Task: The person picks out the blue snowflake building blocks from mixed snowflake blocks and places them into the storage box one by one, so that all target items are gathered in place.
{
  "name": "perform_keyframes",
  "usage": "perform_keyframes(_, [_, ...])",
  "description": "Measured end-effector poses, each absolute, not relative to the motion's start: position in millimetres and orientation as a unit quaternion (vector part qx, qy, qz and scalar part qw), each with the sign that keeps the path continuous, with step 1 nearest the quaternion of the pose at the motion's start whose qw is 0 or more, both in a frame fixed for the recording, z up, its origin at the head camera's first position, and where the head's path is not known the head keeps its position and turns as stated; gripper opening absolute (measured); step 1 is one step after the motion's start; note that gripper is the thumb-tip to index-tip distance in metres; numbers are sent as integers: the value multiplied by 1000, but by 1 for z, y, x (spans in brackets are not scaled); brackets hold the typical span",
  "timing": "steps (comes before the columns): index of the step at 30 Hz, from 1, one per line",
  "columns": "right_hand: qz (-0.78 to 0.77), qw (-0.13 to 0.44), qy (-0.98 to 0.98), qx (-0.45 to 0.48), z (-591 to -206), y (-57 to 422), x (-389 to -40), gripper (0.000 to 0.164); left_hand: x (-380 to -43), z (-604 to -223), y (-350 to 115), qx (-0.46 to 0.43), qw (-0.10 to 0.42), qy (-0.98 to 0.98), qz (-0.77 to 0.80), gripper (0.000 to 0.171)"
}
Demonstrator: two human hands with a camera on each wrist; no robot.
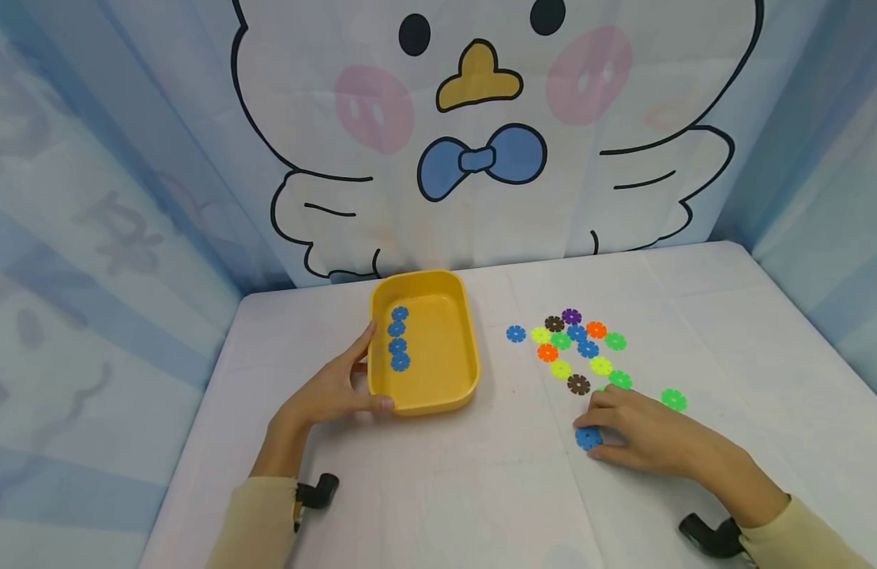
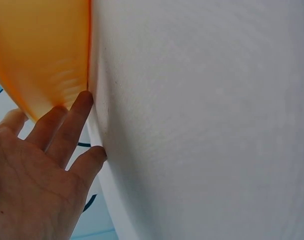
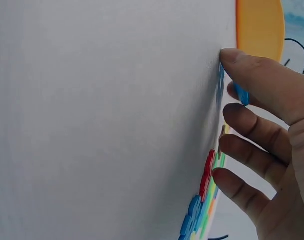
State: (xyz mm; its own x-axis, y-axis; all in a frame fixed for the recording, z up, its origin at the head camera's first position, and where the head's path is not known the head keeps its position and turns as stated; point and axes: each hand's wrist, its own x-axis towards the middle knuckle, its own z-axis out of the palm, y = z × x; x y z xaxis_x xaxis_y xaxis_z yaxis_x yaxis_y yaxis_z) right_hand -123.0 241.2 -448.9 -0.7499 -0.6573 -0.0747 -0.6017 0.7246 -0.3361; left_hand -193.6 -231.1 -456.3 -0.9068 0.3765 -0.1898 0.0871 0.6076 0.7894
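My left hand (image 1: 332,387) holds the yellow tray (image 1: 474,359) at its left side, thumb at the near left corner. The left wrist view shows fingertips against the tray's outer wall (image 2: 42,55). Several blue snowflake discs (image 1: 400,361) lie in a column along the tray's left part. Low over the table, my right hand (image 1: 652,435) pinches a blue snowflake disc (image 1: 588,438) between thumb and index finger; in the right wrist view that disc (image 3: 240,94) is partly hidden. Another bluish patch (image 3: 220,80) shows by the thumb tip; I cannot tell whether it is separate.
Loose discs in several colours, such as brown (image 1: 578,385), orange (image 1: 596,329) and purple (image 1: 571,316), lie beyond my right hand. A green disc (image 1: 673,399) sits apart to the right, a blue one (image 1: 515,333) nearer the tray. A printed curtain (image 1: 481,229) hangs behind the white table (image 1: 481,490).
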Motion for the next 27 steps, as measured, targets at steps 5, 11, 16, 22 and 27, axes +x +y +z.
perform_keyframes(5, [-155,49,920,-358,-449,242,-126,31,-194,-456,-231,132,171,881,422,126])
perform_keyframes(11, [-149,-13,912,-382,-447,239,-136,34,-193,-455,-231,130,171,881,421,126])
perform_keyframes(16, [-145,-1,918,-368,-442,237,-144,36,-193,-455,-231,135,171,878,425,126])
perform_keyframes(22, [-158,6,920,-359,-437,232,-150,38,-193,-454,-231,135,171,879,424,126])
perform_keyframes(27, [-160,4,913,-375,-433,224,-157,36,-192,-455,-230,133,171,879,426,125])
